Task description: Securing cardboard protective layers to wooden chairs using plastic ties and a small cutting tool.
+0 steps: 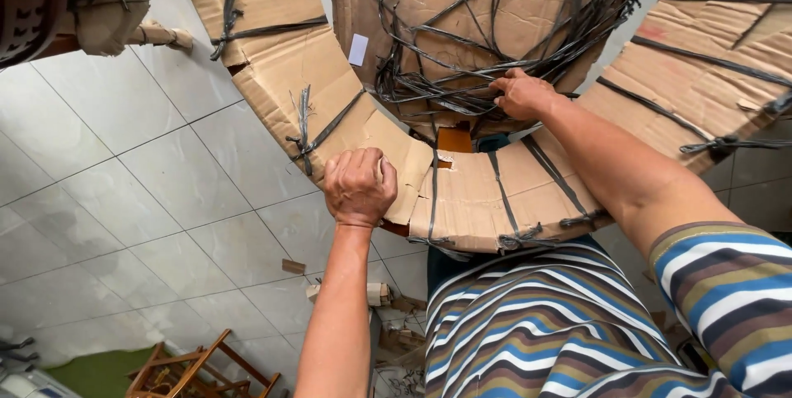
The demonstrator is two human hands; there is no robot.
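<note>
Striped shirt (536, 324) – left hand (359, 188) grips cardboard wrap (462, 192), right hand (521, 94) on straps (462, 76)

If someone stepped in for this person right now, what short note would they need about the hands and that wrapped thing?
Left hand: closed in a fist on the torn edge of the brown cardboard wrapping around the curved piece.
Right hand: fingers curled into the tangle of black plastic straps on the middle section.
Done: cardboard torn open near the left hand; scraps of torn cardboard lie on the white tiled floor.
Left: most cardboard and straps are on.
</note>
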